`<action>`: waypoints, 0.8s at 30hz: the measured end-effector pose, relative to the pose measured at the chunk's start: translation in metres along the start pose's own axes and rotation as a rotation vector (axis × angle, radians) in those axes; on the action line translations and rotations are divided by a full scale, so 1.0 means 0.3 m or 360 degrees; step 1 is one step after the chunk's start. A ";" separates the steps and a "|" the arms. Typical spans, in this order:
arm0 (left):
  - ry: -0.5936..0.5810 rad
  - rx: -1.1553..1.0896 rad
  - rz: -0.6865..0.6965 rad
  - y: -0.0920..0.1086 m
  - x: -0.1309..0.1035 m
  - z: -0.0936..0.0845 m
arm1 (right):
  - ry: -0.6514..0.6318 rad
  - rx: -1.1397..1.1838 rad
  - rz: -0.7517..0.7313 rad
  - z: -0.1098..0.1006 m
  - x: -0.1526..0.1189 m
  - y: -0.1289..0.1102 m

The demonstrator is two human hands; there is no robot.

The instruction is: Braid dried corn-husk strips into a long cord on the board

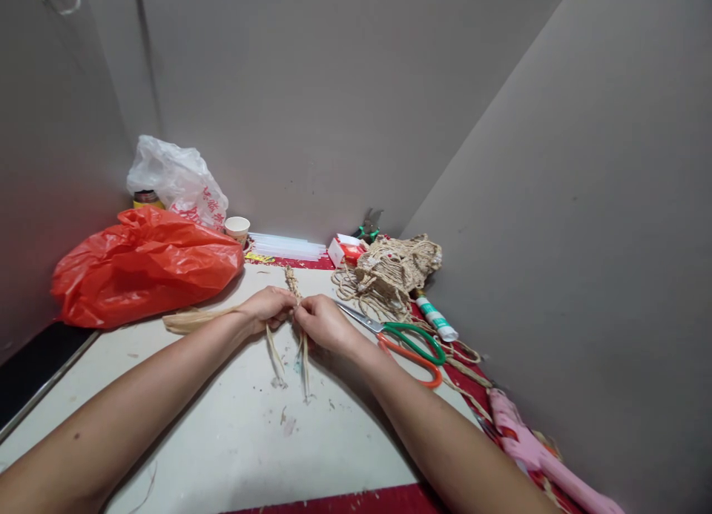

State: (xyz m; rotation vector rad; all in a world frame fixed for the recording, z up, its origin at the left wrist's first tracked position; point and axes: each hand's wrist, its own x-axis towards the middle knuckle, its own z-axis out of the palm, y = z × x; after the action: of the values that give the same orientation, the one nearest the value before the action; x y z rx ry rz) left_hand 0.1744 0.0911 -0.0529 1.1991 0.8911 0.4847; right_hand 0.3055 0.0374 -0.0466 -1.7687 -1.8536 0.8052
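A short braided piece of tan fibre (292,281) lies on the white board (222,440), pointing away from me. At its near end my left hand (268,308) and my right hand (322,321) meet, fingertips pinched on the strands. Loose strand ends (305,366) hang from under both hands toward me. Beside my left wrist lies a wider pale husk strip (192,319), partly beneath the forearm. Scissors (383,328) with one green and one orange handle lie just right of my right hand, blades partly open.
An orange-red plastic bag (150,265), a white bag (175,176) and a paper cup (237,228) stand back left. Clear sticks (286,247) lie behind. Rightward are coiled braided cord (397,269), a small box (345,250), pliers (370,226), a white-green tube (437,319) and a pink glue gun (534,451).
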 end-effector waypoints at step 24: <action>-0.0137 -0.0058 0.0106 -0.006 0.000 -0.006 | 0.0510 -0.0454 -0.0199 -0.123 -0.016 -0.016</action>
State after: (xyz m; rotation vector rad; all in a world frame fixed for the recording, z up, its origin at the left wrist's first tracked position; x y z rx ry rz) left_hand 0.1726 0.0917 -0.0547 1.2104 0.7679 0.4971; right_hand 0.3273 0.0363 -0.0161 -1.7987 -1.9037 0.2009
